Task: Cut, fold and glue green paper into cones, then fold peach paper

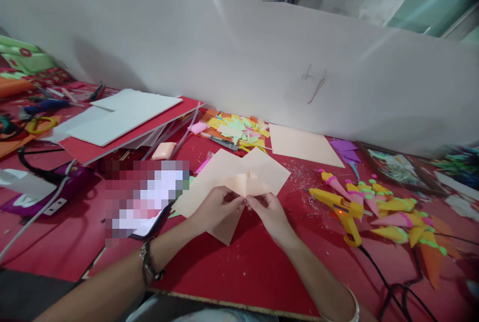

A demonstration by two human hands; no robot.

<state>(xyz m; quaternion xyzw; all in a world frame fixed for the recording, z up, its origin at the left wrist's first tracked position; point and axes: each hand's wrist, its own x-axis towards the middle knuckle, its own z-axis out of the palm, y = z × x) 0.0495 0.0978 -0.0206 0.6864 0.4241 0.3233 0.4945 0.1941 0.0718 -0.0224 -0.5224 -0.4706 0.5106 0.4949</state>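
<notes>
Between my two hands is a small piece of folded peach paper (239,182), creased down its middle. My left hand (220,205) pinches its near edge with thumb and fingertips. Close beside it, almost touching, my right hand (268,212) pinches the same edge from the other side. Flat peach sheets (228,235) lie on the red table under both hands. Left of my left hand rests a phone (153,202) with its screen lit. A yellow glue gun (344,212) with a glowing orange light lies to the right of my right hand.
Several small coloured paper cones (396,217) lie beyond the glue gun's cord. Paper scraps (239,130), scissors (224,142) and another peach sheet (307,145) lie at the back. White foam boards (127,117) and a purple power strip (56,192) are on the left. A white partition (224,58) stands behind.
</notes>
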